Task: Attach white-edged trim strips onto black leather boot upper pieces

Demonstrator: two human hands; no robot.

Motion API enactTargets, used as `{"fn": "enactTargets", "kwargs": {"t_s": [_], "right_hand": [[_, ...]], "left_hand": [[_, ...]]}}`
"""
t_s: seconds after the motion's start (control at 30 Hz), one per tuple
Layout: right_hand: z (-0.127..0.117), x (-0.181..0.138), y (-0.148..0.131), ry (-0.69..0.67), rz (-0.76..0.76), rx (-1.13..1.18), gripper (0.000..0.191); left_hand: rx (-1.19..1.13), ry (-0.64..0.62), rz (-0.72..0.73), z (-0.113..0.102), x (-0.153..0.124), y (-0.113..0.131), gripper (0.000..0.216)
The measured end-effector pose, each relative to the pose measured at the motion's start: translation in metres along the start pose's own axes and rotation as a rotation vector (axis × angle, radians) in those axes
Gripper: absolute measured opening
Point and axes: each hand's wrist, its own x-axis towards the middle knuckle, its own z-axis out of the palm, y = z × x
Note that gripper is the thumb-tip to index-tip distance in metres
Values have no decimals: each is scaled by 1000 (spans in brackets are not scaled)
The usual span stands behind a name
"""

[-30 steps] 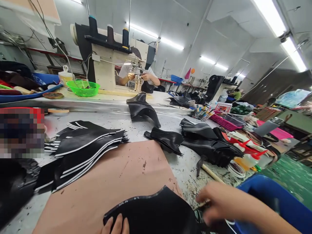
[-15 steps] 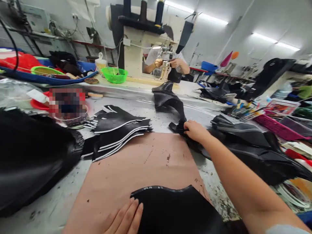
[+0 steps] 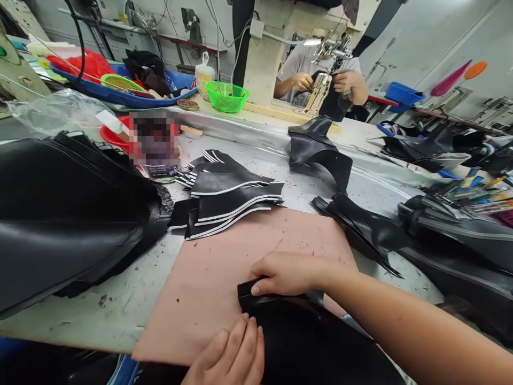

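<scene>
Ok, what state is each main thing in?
Left hand: open, touching black material
Right hand: closed on black material's edge
Black material: partly hidden by hands
Pink sheet: flat, partly covered
White-edged pieces: stacked, fanned
Green basket: upright, open-topped
Sewing machine: running or stopped, can't tell

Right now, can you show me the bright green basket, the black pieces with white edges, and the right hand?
Bright green basket (image 3: pixel 226 101): head view, on its front wall.
White-edged black pieces (image 3: pixel 218 183): head view, on an upper piece's dark face.
Right hand (image 3: pixel 286 272): head view, on its back.
</scene>
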Motion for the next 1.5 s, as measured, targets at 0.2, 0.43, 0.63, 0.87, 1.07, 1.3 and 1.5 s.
{"fn": "enactTargets", "kwargs": {"t_s": [0.2,0.43,0.63,0.87,1.07,1.3,1.5], "right_hand": [[-1,4,-2,-48,53,19,11],[5,3,-8,23,80,-86,12],[5,4,-7,21,76,-110,16],[-2,-1,1,18,91,-38,16],[2,-2,8,61,99,-51,17],[4,-14,7,235,178,-208,26],[-4,-83,80,146,-54,538,64]], "left_hand": [[-8,37,17,1,1,-1,50],[-42,27,11,2,-2,-3,43],[-57,12,25,2,-3,-6,44],[-27,-80,37,0,-1,-9,30],[-18,-208,8,-3,1,-9,37],[-24,-250,38,-10,17,-10,55],[-61,-193,106,-11,36,-16,73]]}}
